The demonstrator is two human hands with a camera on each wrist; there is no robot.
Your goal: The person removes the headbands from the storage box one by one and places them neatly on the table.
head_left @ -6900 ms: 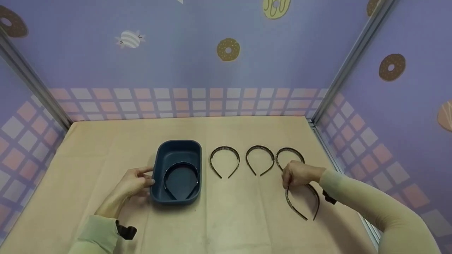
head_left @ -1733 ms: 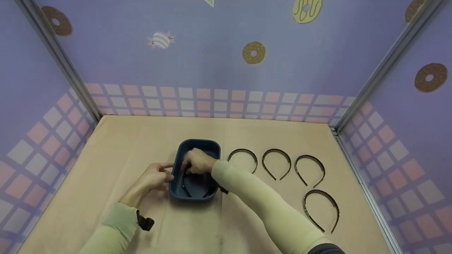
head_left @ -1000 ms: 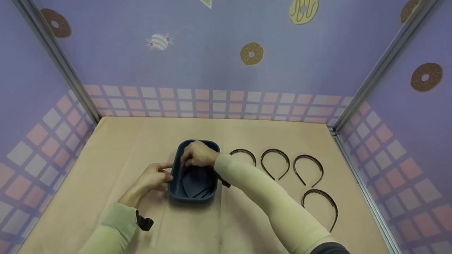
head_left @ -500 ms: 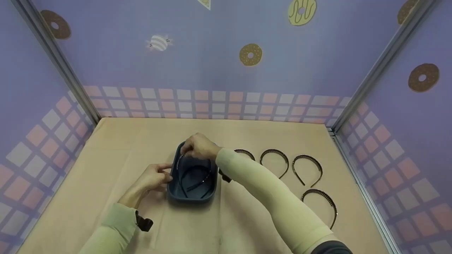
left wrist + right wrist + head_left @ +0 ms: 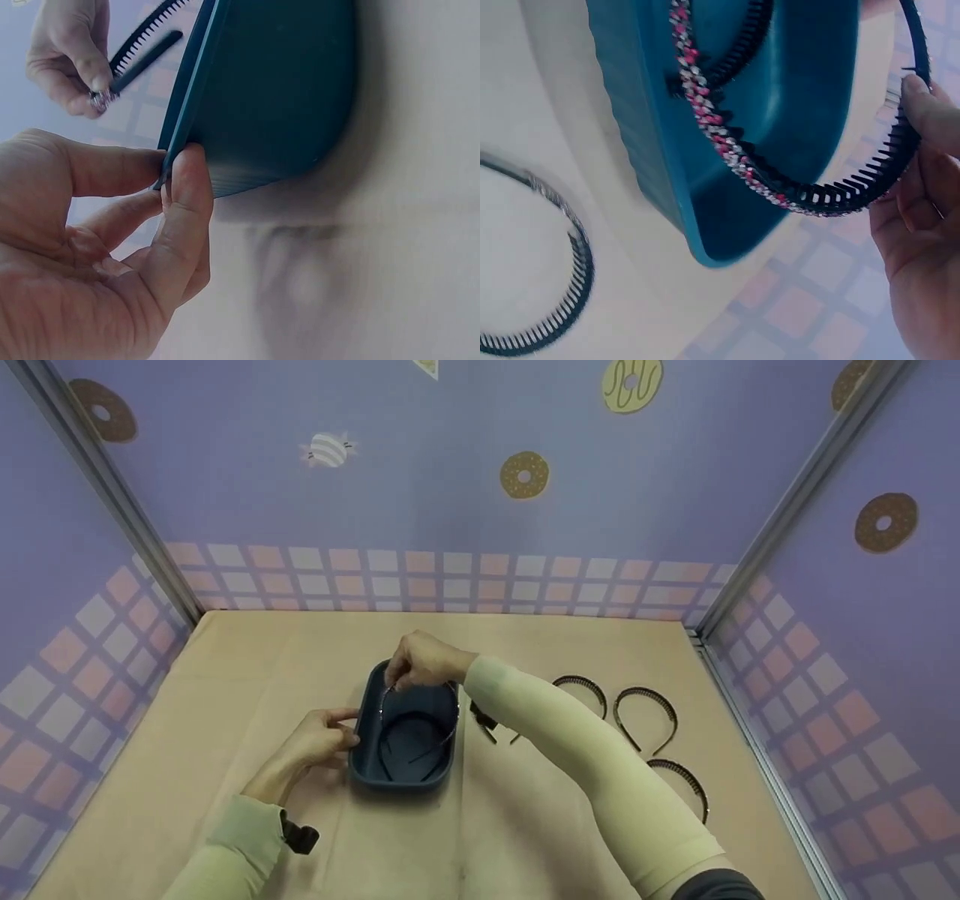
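Observation:
My left hand (image 5: 309, 741) pinches the left rim of a deep blue plastic container (image 5: 397, 787) between thumb and fingers. My right hand (image 5: 426, 660) grips a black toothed headband (image 5: 739, 166) by its band, near the top of the arch. Pink and silver stones cover its outer side. It hangs tilted over the container's opening, ends downward. Inside the container lies a second dark headband (image 5: 751, 45), its arch toward the back. In the left wrist view, fingertips (image 5: 191, 161) press the container's wall, and my right hand shows beyond the rim.
Several more headbands lie on the cream cloth right of the container: one (image 5: 579, 679) behind my right sleeve, one (image 5: 646, 690) farther right, one (image 5: 688, 772) nearer the front. Another is mostly covered by my right forearm. Patterned purple walls (image 5: 420, 495) enclose the table.
My right hand, earlier at the headbands on the right, moved into the container and has since raised a headband from it. My left hand keeps to the container's left rim.

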